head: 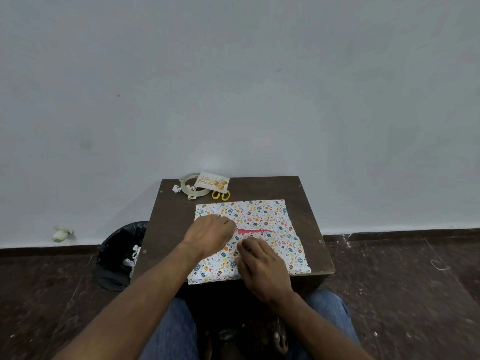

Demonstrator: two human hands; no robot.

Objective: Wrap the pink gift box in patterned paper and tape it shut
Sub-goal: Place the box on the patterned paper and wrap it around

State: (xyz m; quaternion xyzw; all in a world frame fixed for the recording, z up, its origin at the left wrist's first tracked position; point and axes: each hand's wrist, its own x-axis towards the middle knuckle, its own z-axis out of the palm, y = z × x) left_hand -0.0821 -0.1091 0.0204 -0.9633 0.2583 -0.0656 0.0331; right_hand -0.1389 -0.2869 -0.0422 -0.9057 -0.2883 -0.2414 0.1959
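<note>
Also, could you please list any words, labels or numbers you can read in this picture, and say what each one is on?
"Happy Birthday": gold script on the small white card with gold balloons, at the far left of the table, beside the tape roll.
The wrapping paper shows only patterns, no words.
No other text is readable.

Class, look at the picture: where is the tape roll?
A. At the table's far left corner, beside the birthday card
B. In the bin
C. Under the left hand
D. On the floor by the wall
A: the tape roll lies at the table's far left corner, next to the card.
</note>
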